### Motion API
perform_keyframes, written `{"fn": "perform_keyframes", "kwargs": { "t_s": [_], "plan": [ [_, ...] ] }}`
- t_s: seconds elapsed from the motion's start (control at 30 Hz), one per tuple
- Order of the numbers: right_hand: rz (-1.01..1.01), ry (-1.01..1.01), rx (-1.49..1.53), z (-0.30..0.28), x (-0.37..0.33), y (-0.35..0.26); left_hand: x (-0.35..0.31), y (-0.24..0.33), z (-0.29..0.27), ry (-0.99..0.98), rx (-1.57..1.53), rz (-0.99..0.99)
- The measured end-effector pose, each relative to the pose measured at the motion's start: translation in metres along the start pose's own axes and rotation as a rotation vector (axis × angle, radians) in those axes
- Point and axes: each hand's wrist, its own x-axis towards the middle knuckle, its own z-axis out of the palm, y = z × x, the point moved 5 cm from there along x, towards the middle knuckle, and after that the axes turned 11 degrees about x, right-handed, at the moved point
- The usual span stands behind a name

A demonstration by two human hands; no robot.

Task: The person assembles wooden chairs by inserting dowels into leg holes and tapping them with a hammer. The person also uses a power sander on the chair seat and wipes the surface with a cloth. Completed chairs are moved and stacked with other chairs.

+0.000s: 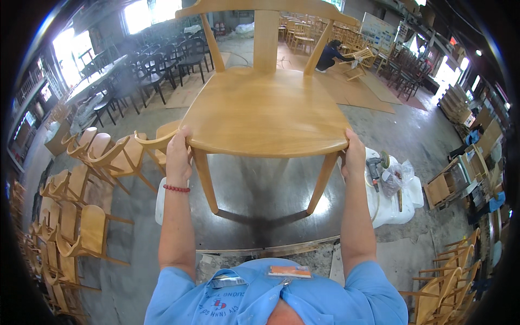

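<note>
A light wooden chair [265,108] faces me, with a smooth, wide seat, a curved top rail and a flat middle slat. Its two front legs come down to a dark, shiny tabletop [260,233]; the back legs are hidden. My left hand [179,154] grips the seat's front left corner, thumb along the edge. At the opposite corner my right hand [353,154] closes round the seat edge in the same way. Some fingers of both hands are out of sight behind the edge. A red bead bracelet [176,188] circles my left wrist.
Right of the table, a grey power tool [375,170] and a clear plastic bag [398,177] lie on a white surface [409,203]. Wooden chairs [93,227] crowd the left; more [449,281] stand lower right. Black chairs [154,73] fill the back left. A person [329,56] crouches by a tipped chair.
</note>
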Motion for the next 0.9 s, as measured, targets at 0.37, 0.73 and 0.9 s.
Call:
{"fn": "perform_keyframes", "kwargs": {
  "t_s": [0.37,0.73,0.9],
  "plan": [
    [-0.070,-0.019,0.031,-0.010,0.011,0.004,0.000,0.002,0.006,-0.012,0.015,0.057],
    [0.144,-0.043,-0.330,0.006,0.072,-0.052,0.012,0.005,0.017,-0.059,0.040,-0.023],
    [-0.219,-0.254,-0.428,0.061,0.114,-0.097,0.014,0.007,0.005,-0.029,0.110,-0.086]
  ]
}}
